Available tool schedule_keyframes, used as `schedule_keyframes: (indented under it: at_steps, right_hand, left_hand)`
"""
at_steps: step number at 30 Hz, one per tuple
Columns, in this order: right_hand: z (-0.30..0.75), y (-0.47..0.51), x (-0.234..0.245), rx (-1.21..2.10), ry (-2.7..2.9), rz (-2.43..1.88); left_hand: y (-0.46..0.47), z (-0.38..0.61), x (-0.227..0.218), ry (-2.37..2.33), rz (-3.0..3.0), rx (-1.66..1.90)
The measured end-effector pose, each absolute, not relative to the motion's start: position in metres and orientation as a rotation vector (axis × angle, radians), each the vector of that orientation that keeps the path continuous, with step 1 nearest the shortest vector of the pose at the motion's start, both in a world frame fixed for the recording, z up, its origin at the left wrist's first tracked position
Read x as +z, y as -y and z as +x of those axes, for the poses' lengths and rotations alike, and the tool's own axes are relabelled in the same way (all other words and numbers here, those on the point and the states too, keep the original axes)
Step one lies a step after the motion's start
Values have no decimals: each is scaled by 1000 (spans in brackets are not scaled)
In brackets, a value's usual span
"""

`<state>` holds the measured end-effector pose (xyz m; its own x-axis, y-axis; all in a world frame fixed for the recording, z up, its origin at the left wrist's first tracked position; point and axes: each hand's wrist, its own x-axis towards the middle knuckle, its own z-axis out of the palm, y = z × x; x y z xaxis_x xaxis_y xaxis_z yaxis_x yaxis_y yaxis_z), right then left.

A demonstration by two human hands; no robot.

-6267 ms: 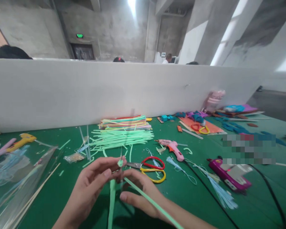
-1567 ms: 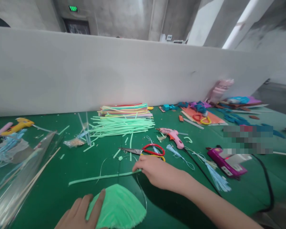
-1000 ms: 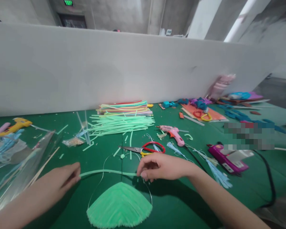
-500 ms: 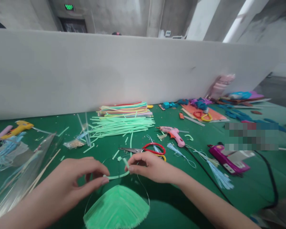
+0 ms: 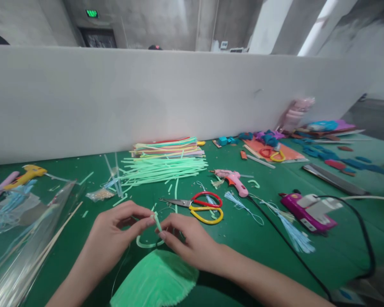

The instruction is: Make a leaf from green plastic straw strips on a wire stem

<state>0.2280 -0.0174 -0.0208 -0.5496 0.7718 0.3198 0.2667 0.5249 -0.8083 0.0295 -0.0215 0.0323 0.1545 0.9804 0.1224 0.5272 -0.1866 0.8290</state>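
Observation:
My left hand [image 5: 115, 230] and my right hand [image 5: 185, 238] meet over the green table, both pinching a thin light-green strip [image 5: 149, 244]. The strip is bent into a loop, and its two ends come together between my fingertips. Just below my hands lies a green fan-shaped fringed piece [image 5: 155, 281] with a thin wire arc around it. Red and yellow scissors [image 5: 201, 204] lie a little beyond my right hand.
A heap of light-green strips [image 5: 163, 168] and a stack of coloured sheets [image 5: 168, 147] sit behind. A pink glue gun [image 5: 233, 181], a magenta device [image 5: 309, 211] with a black cable, a clear plastic bag [image 5: 22, 230] and a yellow glue gun [image 5: 27, 174] also lie on the table, against a white partition [image 5: 179, 94].
The strip lay straight with my hands at its two ends. My hands have moved together, bending it into a loop with both ends pinched side by side.

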Motion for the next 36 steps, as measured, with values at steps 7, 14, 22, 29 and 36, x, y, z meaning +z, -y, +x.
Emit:
schedule_keyframes:
  at_steps: [7,14,22,29,36]
  right_hand:
    - [228,20,-20,861,2140,-804]
    - [226,23,-29,715,2056,-855]
    - [219,43,-50,198,2449,-478]
    - [219,43,-62,362,2550,-458]
    - [220,42,-60,389,2558,-437]
  left_hand:
    - [26,34,34,-1365,1748,958]
    - [27,39,31,-1374,1930,957]
    - [30,45,26,-1414,1900,1119]
    - [25,42,27,-1308,1840,1241]
    - [24,38,24,-1354,1778,1357]
